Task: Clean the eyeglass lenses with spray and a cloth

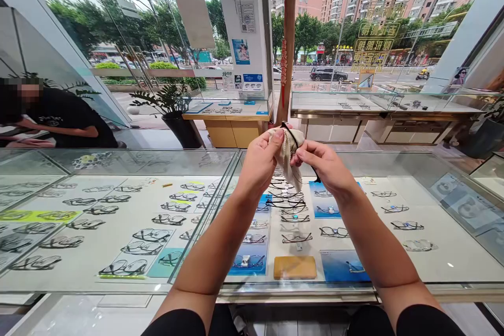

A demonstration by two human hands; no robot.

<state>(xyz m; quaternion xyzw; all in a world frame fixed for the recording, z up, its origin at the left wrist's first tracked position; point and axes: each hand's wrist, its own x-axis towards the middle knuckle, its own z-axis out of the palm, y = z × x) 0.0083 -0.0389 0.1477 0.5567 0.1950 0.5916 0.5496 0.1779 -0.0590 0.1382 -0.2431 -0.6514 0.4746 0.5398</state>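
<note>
Above the glass display case, both my hands meet around a beige cleaning cloth (292, 170) that wraps part of a pair of dark-framed eyeglasses (290, 135). My left hand (264, 151) is closed, with its thumb pressing the cloth against the frame. My right hand (323, 166) is closed too, its thumb and fingers pinching the eyeglasses at the other side, where a dark temple arm juts down. Loose cloth hangs below the fingers. The folds and fingers hide most of the lenses.
Rows of eyeglasses (153, 235) lie inside the glass display case (134, 287), with a tan glasses case (295, 268) near its front. A person in a black top (74, 113) leans over at the left. Beyond stand a wooden post (289, 21), a potted plant (177, 126) and more counters.
</note>
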